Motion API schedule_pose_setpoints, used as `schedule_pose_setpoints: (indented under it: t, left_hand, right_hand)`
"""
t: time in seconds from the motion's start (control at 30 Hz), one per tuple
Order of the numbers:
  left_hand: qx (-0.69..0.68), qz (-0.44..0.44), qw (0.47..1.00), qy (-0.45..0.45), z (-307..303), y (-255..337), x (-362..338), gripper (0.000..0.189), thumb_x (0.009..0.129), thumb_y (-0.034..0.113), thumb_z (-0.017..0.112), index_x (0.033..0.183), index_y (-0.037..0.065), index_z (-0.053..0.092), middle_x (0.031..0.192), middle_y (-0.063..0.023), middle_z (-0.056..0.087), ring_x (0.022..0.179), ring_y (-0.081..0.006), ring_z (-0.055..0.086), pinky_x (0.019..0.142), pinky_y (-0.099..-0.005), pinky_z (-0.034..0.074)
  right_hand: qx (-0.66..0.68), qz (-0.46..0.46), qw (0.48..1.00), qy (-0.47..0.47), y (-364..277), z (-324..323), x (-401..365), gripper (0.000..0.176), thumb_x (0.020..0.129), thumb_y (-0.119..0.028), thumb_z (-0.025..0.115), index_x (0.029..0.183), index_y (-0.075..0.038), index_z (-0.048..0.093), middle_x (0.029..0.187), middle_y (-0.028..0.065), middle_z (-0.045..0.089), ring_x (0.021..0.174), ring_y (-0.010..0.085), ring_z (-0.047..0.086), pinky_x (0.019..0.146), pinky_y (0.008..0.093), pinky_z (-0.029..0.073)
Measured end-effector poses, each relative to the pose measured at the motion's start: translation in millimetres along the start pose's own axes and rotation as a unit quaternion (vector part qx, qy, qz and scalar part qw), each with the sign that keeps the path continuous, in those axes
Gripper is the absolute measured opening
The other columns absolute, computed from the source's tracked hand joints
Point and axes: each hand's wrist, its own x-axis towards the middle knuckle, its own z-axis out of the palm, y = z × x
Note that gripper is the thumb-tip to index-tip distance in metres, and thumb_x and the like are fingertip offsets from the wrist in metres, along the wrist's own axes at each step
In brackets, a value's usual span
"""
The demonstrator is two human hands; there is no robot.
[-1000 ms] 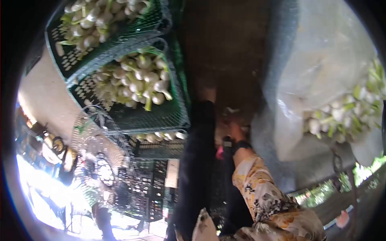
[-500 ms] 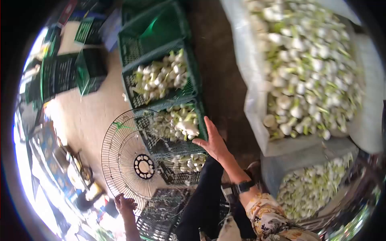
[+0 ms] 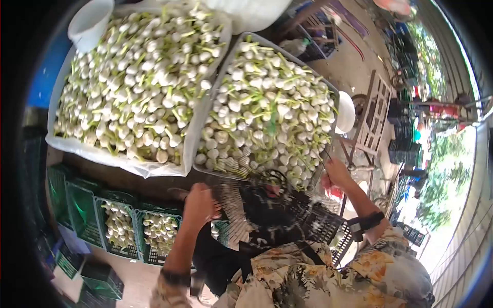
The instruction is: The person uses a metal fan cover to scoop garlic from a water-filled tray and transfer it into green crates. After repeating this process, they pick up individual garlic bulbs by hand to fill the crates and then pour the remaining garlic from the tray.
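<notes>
A round wire fan guard [image 3: 232, 203] spans the space between my hands, tilted and partly smeared by motion. Its dark hub ring [image 3: 271, 178] overlaps the near edge of a tray heaped with garlic bulbs [image 3: 267, 97]. At the guard's left side, my left hand [image 3: 199, 205] is closed, with fingers curled at the rim. My right hand [image 3: 336, 175] grips the rim's opposite side, beside the tray's right corner. Garlic shows through the wires. Below the guard, near my lap, is a black slotted crate [image 3: 323, 218].
A second, plastic-lined bin of garlic [image 3: 138, 82] stands at left, with a white bucket [image 3: 91, 23] on its corner. Green crates [image 3: 84, 210], some holding garlic, line the floor at lower left. A wooden frame [image 3: 374, 113] stands at right.
My view has swung right towards the garlic bins. The fan guard has come from above the green crates to the tray's edge. My right hand, open before, now grips its rim.
</notes>
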Motion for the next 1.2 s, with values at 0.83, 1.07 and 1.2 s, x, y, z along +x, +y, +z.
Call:
schedule_pose_setpoints:
  t: [0.83, 1.07, 1.2]
  left_hand:
    - [0.211, -0.237, 0.948, -0.027, 183.5, -90.9, 312.5, 0.028, 0.084, 0.013, 0.057, 0.105, -0.006, 0.059, 0.096, -0.0206, 0.064, 0.085, -0.0332, 0.063, 0.067, -0.0405, 0.051]
    - [-0.151, -0.243, 0.952, 0.11, 190.3, -90.9, 324.3, 0.032, 0.085, 0.015, 0.058, 0.11, -0.005, 0.058, 0.101, -0.0178, 0.064, 0.089, -0.0305, 0.062, 0.071, -0.0394, 0.05]
    - [-0.436, -0.241, 0.842, 0.208, 190.2, -55.4, 291.1, 0.034, 0.086, 0.016, 0.059, 0.113, -0.005, 0.057, 0.103, -0.0162, 0.064, 0.091, -0.029, 0.061, 0.073, -0.0388, 0.05]
  right_hand:
    - [-0.568, -0.106, 0.811, 0.095, 214.7, 120.0, 315.5, 0.023, 0.08, -0.014, 0.054, 0.099, -0.005, 0.062, 0.09, 0.0144, 0.066, 0.086, 0.0316, 0.062, 0.073, 0.0422, 0.048]
    - [-0.699, -0.274, 0.621, 0.227, 307.1, 158.0, 382.1, 0.021, 0.086, -0.014, 0.047, 0.096, -0.003, 0.061, 0.103, 0.0192, 0.06, 0.099, 0.034, 0.055, 0.086, 0.04, 0.043]
    - [-0.496, -0.04, 0.86, 0.113, 182.1, 98.6, 315.3, 0.024, 0.084, -0.016, 0.05, 0.099, -0.001, 0.061, 0.112, 0.0147, 0.057, 0.098, 0.0349, 0.054, 0.086, 0.0435, 0.042]
